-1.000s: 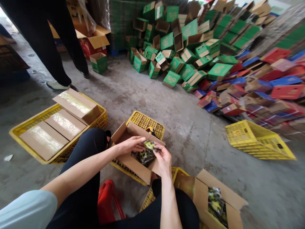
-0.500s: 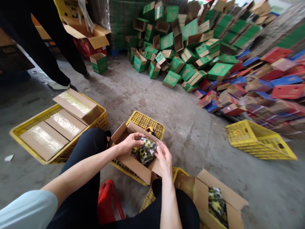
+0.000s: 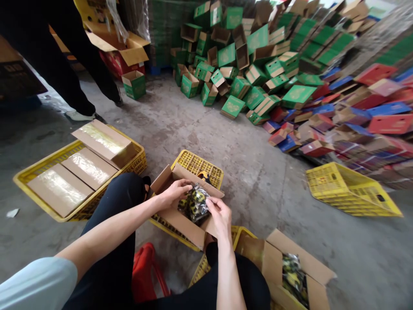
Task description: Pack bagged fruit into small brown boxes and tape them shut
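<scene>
While over the box (image 3: 180, 221) | packet (image 3: 195, 203) pinched between both hands' fingers (image 3: 211, 203)

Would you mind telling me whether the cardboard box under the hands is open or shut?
Open. The cardboard box has its flaps spread outward, and both hands hold a clear packet of yellow-and-black pieces over its open top.

The left hand (image 3: 172, 192) and right hand (image 3: 219, 215) cover part of the clear packet (image 3: 195, 203); its contents are too small to identify. A bystander (image 3: 58, 56) is cut off above the legs.
</scene>
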Available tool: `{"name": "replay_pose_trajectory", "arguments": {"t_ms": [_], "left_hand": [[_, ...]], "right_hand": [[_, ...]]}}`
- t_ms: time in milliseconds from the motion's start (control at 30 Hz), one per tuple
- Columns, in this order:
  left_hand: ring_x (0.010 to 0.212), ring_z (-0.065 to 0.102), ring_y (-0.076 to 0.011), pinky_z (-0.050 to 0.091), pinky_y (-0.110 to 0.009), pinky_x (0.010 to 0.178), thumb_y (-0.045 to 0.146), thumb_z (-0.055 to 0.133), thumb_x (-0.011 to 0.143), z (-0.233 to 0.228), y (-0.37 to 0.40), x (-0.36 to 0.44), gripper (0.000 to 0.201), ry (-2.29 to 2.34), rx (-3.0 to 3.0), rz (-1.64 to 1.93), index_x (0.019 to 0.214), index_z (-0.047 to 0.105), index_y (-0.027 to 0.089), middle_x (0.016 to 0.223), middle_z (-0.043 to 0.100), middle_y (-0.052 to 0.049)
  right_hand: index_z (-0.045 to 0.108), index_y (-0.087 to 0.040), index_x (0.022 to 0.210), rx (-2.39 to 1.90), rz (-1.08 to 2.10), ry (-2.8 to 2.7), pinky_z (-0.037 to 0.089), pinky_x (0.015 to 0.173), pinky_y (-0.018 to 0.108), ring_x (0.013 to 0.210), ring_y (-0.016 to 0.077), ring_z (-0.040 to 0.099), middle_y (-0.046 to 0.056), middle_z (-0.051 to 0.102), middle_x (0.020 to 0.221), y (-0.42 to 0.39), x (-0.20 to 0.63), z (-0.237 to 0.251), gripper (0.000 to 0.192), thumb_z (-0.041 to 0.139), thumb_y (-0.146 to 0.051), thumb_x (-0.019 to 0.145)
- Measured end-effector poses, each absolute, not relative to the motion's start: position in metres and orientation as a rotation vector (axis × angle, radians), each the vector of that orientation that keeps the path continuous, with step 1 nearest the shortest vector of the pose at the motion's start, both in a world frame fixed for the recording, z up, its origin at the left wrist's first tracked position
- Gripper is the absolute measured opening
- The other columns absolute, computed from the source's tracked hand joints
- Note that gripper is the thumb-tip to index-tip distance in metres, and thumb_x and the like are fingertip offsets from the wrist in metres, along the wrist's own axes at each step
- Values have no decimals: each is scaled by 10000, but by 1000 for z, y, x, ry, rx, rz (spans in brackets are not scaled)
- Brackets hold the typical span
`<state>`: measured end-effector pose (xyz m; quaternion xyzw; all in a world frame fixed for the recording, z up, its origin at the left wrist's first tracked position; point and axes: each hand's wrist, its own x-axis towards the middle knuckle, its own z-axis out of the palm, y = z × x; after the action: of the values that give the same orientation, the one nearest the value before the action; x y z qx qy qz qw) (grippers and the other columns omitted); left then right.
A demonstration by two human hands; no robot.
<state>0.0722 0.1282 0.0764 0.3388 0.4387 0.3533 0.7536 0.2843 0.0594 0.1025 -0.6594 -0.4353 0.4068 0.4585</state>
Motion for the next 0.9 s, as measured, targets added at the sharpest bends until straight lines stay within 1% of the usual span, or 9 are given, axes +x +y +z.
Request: {"name": "replay_pose_trajectory", "arguments": {"t_ms": [100, 233, 300, 367, 467, 600, 667, 767, 900], "left_hand": [[1003, 688, -206, 547, -262, 794, 509, 838, 832, 79, 127, 70, 577, 990, 756, 691, 1280, 680, 182, 1229, 710, -125], [911, 702, -195, 562, -266, 735, 572, 814, 837, 87, 122, 71, 754, 964, 768, 582, 1454, 581, 207, 1278, 697, -137], [904, 699, -188, 564, -266, 734, 500, 841, 828, 86, 122, 72, 781, 957, 780, 603, 1494, 548, 215, 1257, 697, -133], [913, 692, -186, 554, -258, 732, 377, 848, 819, 82, 125, 73, 732, 987, 818, 628, 1476, 572, 209, 1208, 701, -123], [914, 690, -200, 556, -280, 751, 239, 756, 840, 73, 134, 69, 650, 1022, 934, 596, 1466, 589, 193, 1130, 712, -112], [1120, 671, -263, 528, -338, 983, 87, 704, 773, 69, 144, 54, 692, 1111, 1375, 545, 1448, 620, 215, 1249, 703, -108], [1160, 664, -293, 493, -370, 1053, 67, 684, 778, 70, 145, 44, 739, 1236, 1649, 440, 1488, 590, 248, 1298, 674, -115], [1054, 708, -314, 513, -426, 1007, 94, 596, 867, 70, 140, 35, 718, 1401, 1958, 145, 1559, 512, 266, 1287, 631, -155], [1048, 688, -314, 532, -408, 946, 101, 493, 936, 64, 130, 32, 527, 1493, 2193, -40, 1439, 618, 198, 1292, 592, -205]], "right_hand": [[829, -214, 958, -1577, 982, -1177, 581, 951, 387, 1030, 277, 732, 96, 798, 1093, 60, 279, 106, 339, 780, -520, 821], [843, -246, 1008, -1474, 1081, -1389, 565, 1001, 382, 1123, 267, 711, 86, 781, 1173, 59, 269, 114, 289, 719, -484, 901], [839, -259, 1044, -1428, 1184, -1465, 554, 1034, 387, 1168, 265, 704, 76, 775, 1225, 58, 266, 116, 283, 692, -472, 930], [826, -261, 1098, -1428, 1242, -1471, 553, 1049, 404, 1169, 266, 711, 71, 780, 1233, 57, 265, 117, 304, 678, -476, 942], [800, -246, 1155, -1499, 1189, -1405, 572, 1034, 425, 1124, 269, 733, 84, 793, 1203, 57, 269, 114, 351, 678, -487, 932], [797, -241, 1129, -1557, 1036, -1428, 584, 1025, 422, 1152, 271, 720, 101, 771, 1242, 57, 278, 105, 336, 681, -466, 909], [798, -249, 1113, -1612, 989, -1495, 580, 1031, 433, 1184, 277, 704, 103, 757, 1264, 55, 281, 99, 309, 671, -442, 907], [799, -248, 1108, -1727, 894, -1641, 523, 1108, 479, 1239, 295, 677, 119, 737, 1296, 52, 283, 88, 283, 649, -383, 910], [792, -246, 1142, -1801, 806, -1776, 480, 1153, 487, 1260, 303, 669, 124, 732, 1309, 50, 284, 77, 289, 644, -297, 898]]}}
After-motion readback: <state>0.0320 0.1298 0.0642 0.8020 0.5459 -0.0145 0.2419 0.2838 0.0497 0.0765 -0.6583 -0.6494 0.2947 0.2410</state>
